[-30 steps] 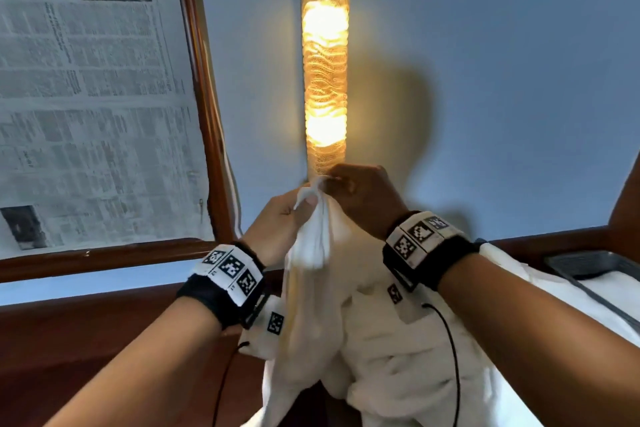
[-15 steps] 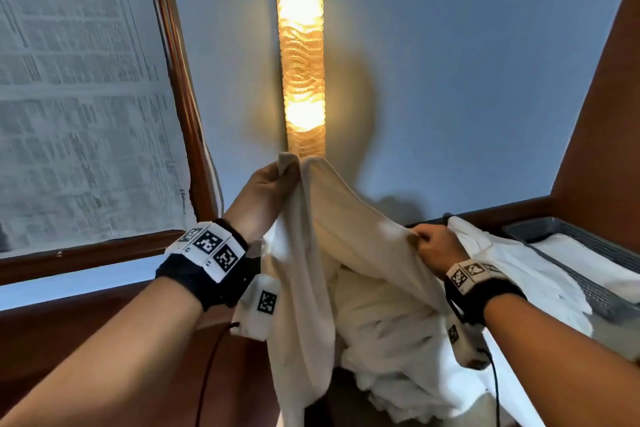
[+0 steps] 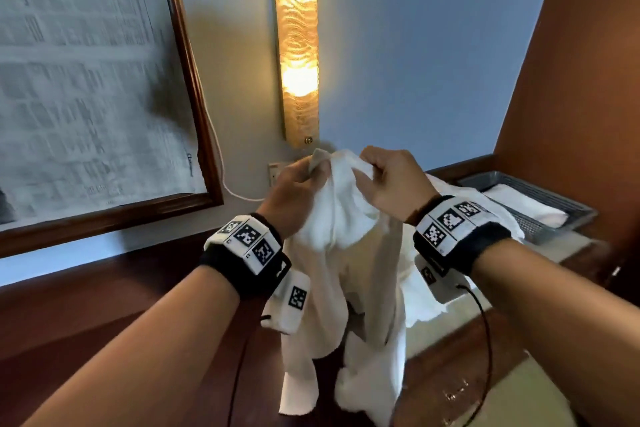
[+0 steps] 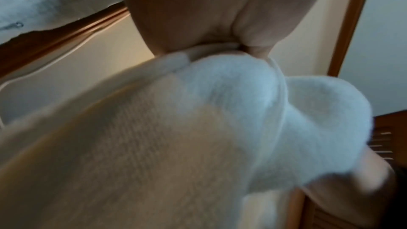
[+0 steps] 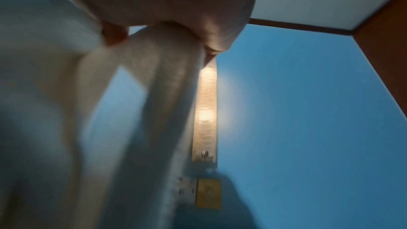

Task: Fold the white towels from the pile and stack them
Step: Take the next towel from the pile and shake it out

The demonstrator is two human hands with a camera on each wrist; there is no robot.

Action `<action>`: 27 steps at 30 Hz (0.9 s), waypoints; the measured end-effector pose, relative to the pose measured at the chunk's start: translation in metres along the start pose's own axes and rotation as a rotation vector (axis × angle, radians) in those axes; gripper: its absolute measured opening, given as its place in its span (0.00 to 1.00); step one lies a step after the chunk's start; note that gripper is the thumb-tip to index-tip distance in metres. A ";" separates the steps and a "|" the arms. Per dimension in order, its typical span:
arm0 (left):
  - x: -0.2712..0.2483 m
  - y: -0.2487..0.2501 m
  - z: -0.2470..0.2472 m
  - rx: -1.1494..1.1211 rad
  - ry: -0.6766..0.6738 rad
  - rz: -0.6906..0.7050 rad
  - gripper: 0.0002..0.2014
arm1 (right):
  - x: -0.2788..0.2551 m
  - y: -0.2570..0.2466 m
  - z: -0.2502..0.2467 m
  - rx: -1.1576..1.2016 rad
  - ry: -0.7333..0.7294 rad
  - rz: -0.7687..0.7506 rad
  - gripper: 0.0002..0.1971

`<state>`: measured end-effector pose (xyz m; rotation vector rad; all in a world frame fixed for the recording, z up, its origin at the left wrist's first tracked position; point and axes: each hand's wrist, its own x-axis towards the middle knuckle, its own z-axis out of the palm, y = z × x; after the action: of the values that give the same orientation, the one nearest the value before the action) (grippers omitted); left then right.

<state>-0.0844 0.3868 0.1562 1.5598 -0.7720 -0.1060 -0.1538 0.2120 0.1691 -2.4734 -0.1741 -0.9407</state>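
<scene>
The towel hangs at the centre of the head view, gathered at its top edge and held up in the air, its loose folds dropping toward 6 o'clock over the dark wood surface. The left hand pinches the top edge at 11 o'clock of the cloth, thumb and fingers closed on it; the left wrist view shows the fabric bunched just under the palm. The right hand grips the same edge just beside it at 1 o'clock, fingers curled round the cloth, and the right wrist view shows a fold running out from under the fingers. The two hands sit close together, not quite touching. Behind the right wrist, toward 3 o'clock, lies the pile of white cloth. Further out at 3 o'clock a grey tray holds a folded white towel. At 12 o'clock a lit lamp runs up the blue wall, and a framed newsprint fills 10 o'clock.
</scene>
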 end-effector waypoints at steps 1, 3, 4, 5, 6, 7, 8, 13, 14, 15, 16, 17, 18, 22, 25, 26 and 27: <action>-0.006 0.004 -0.003 0.030 -0.003 0.037 0.18 | -0.017 -0.003 0.003 -0.027 -0.053 -0.003 0.09; -0.021 0.014 -0.006 0.116 -0.033 0.109 0.18 | -0.048 -0.007 0.018 -0.069 -0.127 0.008 0.07; -0.029 0.018 -0.006 0.178 -0.061 0.138 0.18 | -0.061 -0.006 0.028 -0.069 -0.116 0.029 0.07; -0.037 0.021 -0.007 0.224 -0.081 0.152 0.17 | -0.074 -0.004 0.040 -0.046 -0.079 0.069 0.06; -0.046 0.023 -0.010 0.241 -0.079 0.150 0.15 | -0.088 0.001 0.052 -0.019 -0.036 0.123 0.08; -0.053 0.023 -0.016 0.233 -0.060 0.142 0.15 | -0.103 0.004 0.061 0.003 -0.017 0.205 0.11; -0.059 0.023 -0.023 0.214 -0.031 0.126 0.15 | -0.118 0.009 0.069 0.024 -0.050 0.318 0.14; -0.088 0.027 -0.067 0.098 0.107 -0.009 0.16 | -0.167 0.042 0.089 0.003 -0.281 0.735 0.11; -0.093 0.027 -0.074 0.075 0.130 -0.029 0.17 | -0.167 0.043 0.088 0.033 -0.261 0.766 0.09; -0.097 0.026 -0.079 0.060 0.150 -0.048 0.18 | -0.162 0.041 0.087 0.081 -0.220 0.772 0.07; -0.101 0.026 -0.082 0.033 0.165 -0.068 0.18 | -0.155 0.036 0.085 0.143 -0.161 0.761 0.07; -0.105 0.025 -0.082 0.007 0.170 -0.092 0.17 | -0.146 0.028 0.081 0.205 -0.101 0.741 0.06; -0.108 0.024 -0.080 -0.015 0.163 -0.115 0.17 | -0.136 0.018 0.076 0.259 -0.050 0.707 0.05; -0.111 0.015 -0.055 -0.118 0.089 -0.178 0.16 | -0.097 -0.022 0.055 0.283 -0.125 0.346 0.08; -0.104 0.005 -0.020 -0.162 -0.015 -0.217 0.17 | -0.074 -0.033 0.036 0.300 -0.137 0.235 0.13; -0.102 0.003 -0.012 -0.160 -0.039 -0.223 0.17 | -0.068 -0.037 0.032 0.278 -0.116 0.227 0.13; -0.098 0.003 -0.001 -0.154 -0.055 -0.216 0.17 | -0.065 -0.036 0.024 0.240 -0.109 0.215 0.10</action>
<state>-0.1597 0.4391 0.1224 1.4941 -0.6212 -0.3605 -0.1988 0.2580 0.1254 -2.2683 -0.0508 -0.6551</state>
